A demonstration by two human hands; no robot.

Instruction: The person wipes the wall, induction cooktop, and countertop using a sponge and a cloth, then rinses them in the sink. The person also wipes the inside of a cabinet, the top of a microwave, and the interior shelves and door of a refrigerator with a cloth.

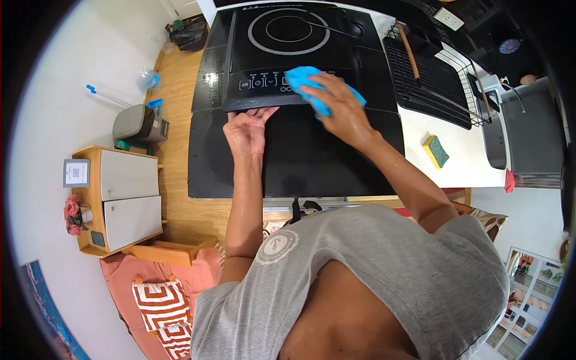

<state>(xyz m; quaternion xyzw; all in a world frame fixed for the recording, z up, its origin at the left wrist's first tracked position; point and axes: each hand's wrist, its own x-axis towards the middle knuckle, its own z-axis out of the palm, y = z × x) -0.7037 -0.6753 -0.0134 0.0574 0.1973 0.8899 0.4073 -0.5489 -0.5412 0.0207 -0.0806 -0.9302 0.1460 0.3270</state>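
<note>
A black portable induction cooktop (297, 58) lies on a glossy black countertop (333, 153) in front of me. My left hand (249, 130) is palm up at the cooktop's near left edge, its fingertips reaching under the frame and partly hidden. Under my right hand (344, 108), a blue cloth (306, 78) is bunched against the control panel near the front edge; the fingers press and hold it. The cooktop's cord (333, 27) curves over its far right part.
To the right, a black dish rack (429, 81) stands on the white counter beside the sink (495, 139). A green and yellow sponge (436, 152) lies nearer me. On the floor at left are a grey bin (132, 123) and a wooden cabinet (130, 175) with white doors.
</note>
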